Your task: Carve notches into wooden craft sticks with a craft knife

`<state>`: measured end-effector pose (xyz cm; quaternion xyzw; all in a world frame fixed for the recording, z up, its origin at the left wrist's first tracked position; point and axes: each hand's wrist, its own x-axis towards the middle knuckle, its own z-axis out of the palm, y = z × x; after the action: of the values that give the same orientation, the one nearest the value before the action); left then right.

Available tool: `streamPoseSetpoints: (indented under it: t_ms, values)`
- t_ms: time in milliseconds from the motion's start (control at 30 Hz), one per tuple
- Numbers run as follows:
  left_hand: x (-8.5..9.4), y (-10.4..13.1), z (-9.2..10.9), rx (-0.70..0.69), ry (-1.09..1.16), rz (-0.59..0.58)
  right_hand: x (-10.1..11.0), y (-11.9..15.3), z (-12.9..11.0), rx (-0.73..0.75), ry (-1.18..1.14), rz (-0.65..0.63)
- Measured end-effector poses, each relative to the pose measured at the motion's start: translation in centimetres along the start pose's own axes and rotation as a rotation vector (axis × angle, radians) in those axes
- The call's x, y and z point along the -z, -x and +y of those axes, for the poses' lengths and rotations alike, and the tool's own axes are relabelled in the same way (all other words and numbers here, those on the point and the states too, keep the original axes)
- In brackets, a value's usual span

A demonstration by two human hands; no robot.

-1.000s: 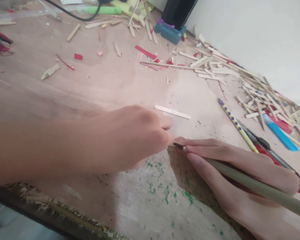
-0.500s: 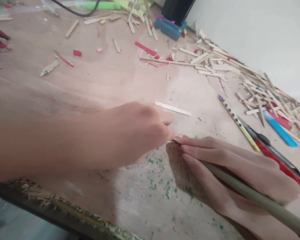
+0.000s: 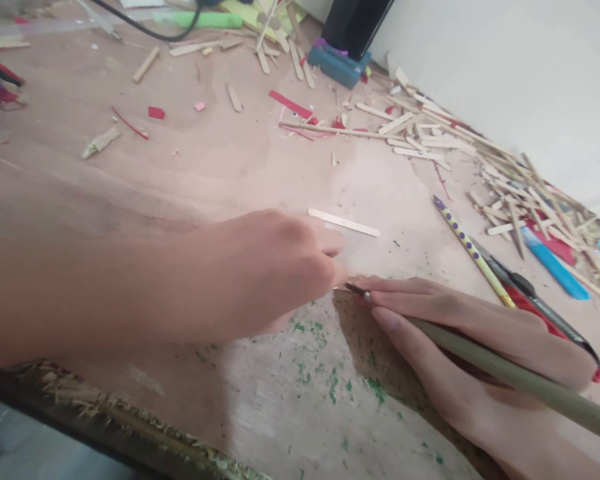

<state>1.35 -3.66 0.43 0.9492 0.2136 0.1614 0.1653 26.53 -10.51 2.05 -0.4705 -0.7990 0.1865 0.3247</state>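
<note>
My left hand (image 3: 275, 267) is closed over the wooden table (image 3: 260, 393), its fingertips pressed near a small piece that I cannot make out. Held in my right hand (image 3: 445, 320) is a brush-like tool with a thick grey-green handle (image 3: 500, 367) and a thin dark tip, which points at my left fingertips. The two hands almost touch. Just beyond them lies a pale wooden stick (image 3: 344, 223). Right of it are a yellow pencil with purple dots (image 3: 473, 250) and a red and black cutter (image 3: 540, 307), partly behind my right hand.
Wooden sticks and scraps (image 3: 430, 133) pile along the wall. A blue block (image 3: 339, 63) holds a black object at the back. A blue strip (image 3: 555, 263) lies at right, a green tube (image 3: 205, 20) at top. The table edge runs lower left.
The view has shifted slightly, and the dark tip shows a little more between my hands. My right fingers sit slightly farther from my left fingertips.
</note>
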Motion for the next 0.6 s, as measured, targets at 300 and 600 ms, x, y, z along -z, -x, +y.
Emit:
streamPoseSetpoints:
  t_ms: [300, 600]
  values:
    - [0.3, -0.1, 0.1, 0.002, -0.005, -0.017, 0.2, -0.6, 0.4, 0.025, -0.019, -0.033]
    - [-0.1, -0.2, -0.1, -0.014, -0.016, -0.003, 0.6, -0.9, 1.1, 0.042, -0.048, -0.087]
